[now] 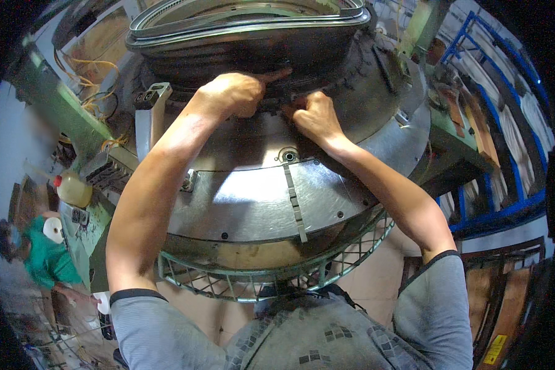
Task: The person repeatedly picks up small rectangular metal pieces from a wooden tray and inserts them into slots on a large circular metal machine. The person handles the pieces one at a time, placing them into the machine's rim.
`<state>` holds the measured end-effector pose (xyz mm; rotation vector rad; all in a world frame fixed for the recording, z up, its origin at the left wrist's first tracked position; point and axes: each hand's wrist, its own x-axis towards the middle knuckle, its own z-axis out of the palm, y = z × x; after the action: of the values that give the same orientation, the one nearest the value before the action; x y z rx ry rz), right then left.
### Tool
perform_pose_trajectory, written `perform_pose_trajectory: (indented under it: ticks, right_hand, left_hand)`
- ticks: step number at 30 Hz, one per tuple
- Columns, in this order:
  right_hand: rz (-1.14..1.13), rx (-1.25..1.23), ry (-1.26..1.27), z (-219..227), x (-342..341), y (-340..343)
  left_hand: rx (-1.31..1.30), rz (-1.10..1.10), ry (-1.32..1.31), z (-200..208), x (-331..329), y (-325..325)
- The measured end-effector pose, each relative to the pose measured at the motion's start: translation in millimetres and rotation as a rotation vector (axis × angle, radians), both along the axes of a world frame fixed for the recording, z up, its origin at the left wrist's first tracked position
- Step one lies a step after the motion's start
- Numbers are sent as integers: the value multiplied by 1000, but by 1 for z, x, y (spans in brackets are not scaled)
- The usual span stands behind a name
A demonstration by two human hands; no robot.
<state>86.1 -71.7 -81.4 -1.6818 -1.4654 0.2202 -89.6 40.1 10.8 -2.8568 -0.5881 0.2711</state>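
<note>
A large round machine with a bare metal body [253, 185] fills the middle of the view. Above its sloping metal ring rises a dark drum-like band [228, 58], topped by a shiny circular rim [246, 28]. My left hand [233, 94] is at the base of this band, its index finger stretched to the right along the dark surface and the other fingers curled in. Just to its right, my right hand [315, 117] is closed, fingertips pinched against the same dark seam. Whatever lies within either hand's curled fingers is hidden.
A green frame beam [61, 92] with loose yellow wires stands at left, near a red-capped bottle [74, 189]. A person in a green top [52, 253] is at lower left. A blue rack [493, 111] holds pale rolls at right. A wire guard [228, 283] curves below the machine.
</note>
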Motion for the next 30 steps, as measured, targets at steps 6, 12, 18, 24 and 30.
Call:
perform_pose_trajectory:
  ticks: [6,12,18,24,30]
  right_hand:
    - [-156,35,15,0,-3,18]
    - [-36,-13,1,-8,5,2]
    - [-111,217,79,-9,1,27]
    - [-242,379,91,-10,-1,77]
    - [-198,406,47,-11,4,75]
  left_hand:
    - [99,75,-152,19,1,0]
    - [-55,-72,-58,5,9,-4]
    - [124,-38,-263,21,3,5]
    - [177,-2,-335,34,1,-1]
    - [161,20,-320,32,2,-7]
